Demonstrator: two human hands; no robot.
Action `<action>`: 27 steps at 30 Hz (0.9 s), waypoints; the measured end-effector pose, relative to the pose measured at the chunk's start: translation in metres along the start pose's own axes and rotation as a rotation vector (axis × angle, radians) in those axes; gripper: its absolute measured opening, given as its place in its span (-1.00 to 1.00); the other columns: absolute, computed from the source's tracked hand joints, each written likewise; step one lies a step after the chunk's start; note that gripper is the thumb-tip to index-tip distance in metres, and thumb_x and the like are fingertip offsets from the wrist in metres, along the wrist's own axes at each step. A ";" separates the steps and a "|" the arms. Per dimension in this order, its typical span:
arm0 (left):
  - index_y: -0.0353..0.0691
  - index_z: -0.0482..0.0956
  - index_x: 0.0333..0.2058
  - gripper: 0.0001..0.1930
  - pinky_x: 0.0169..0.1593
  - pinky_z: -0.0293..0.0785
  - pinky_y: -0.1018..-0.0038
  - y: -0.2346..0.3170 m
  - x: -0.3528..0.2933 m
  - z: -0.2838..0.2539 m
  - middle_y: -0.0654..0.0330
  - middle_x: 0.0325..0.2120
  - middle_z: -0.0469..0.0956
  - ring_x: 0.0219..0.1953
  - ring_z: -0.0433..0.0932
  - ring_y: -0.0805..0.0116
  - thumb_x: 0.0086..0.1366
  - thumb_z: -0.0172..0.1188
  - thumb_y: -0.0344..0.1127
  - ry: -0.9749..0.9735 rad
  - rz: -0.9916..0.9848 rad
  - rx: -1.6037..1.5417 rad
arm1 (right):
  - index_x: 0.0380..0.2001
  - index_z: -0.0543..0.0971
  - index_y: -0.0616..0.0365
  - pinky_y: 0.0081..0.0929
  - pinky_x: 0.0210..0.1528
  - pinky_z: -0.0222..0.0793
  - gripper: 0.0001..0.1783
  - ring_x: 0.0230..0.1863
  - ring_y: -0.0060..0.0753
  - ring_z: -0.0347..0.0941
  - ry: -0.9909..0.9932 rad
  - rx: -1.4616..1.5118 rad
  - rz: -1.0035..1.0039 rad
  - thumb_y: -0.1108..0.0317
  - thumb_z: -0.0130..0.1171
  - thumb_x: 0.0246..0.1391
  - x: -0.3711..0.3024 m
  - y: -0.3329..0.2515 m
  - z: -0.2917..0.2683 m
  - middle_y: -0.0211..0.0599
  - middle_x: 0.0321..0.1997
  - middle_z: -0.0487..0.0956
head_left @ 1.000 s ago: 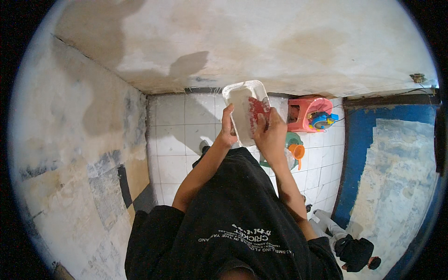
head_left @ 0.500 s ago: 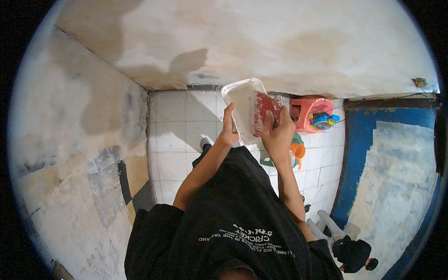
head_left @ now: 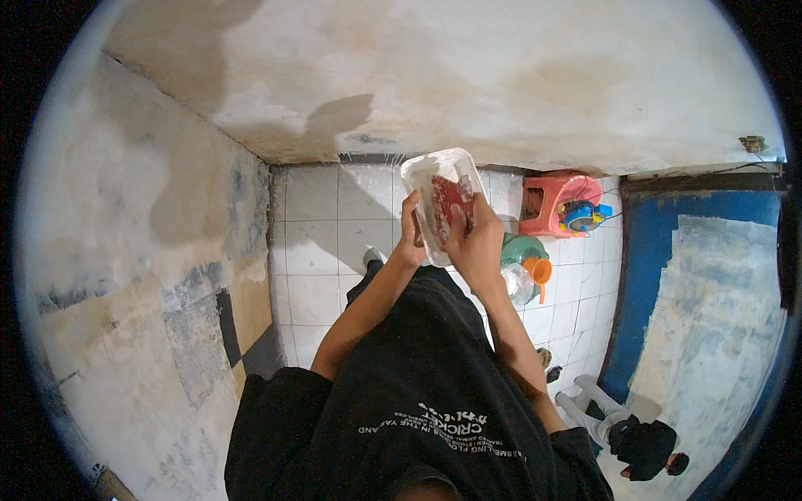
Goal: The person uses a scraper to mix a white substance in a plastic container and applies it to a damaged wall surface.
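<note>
My left hand is closed on the near left side of a white rectangular tray, its thumb along the rim. The tray's inside is coated with whitish paste. In my right hand is a flat red spreader, smeared with the same pale stuff. Its blade lies over the middle of the tray, and the right-hand fingers partly hide it. Whether the blade touches the tray's bottom I cannot tell. Both hands are in front of my body, above the white tiled floor.
A patchy plastered wall stands ahead, another at left. To the right are a pink stool bearing a blue-and-yellow item, a green container and an orange dipper. Another person is at lower right, near a blue-edged wall.
The red spreader and my right hand have moved left, from the tray's right edge to over its middle. The tray has shifted slightly right and downward in view.
</note>
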State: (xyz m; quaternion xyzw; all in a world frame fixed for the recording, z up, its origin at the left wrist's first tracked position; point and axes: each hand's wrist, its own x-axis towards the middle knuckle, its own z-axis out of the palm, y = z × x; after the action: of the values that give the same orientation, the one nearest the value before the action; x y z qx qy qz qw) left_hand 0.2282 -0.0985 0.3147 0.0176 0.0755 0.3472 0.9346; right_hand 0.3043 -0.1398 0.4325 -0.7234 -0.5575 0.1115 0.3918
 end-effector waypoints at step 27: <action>0.07 -0.08 0.29 -0.16 0.26 0.17 0.07 -0.021 0.004 -0.042 0.03 0.27 0.04 0.25 0.16 0.03 0.14 0.21 0.01 0.017 0.153 -0.013 | -0.43 0.40 0.36 -0.08 -0.44 0.32 -0.91 -0.46 0.27 0.44 -0.050 -0.142 -0.004 0.54 0.05 -0.03 0.016 -0.012 -0.023 0.18 -0.53 0.48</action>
State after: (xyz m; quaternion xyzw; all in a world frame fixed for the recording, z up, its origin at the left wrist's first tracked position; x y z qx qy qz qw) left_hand 0.2383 -0.1128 0.2711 0.0144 0.0795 0.4183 0.9047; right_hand 0.3153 -0.1349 0.4611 -0.7454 -0.5748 0.0888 0.3258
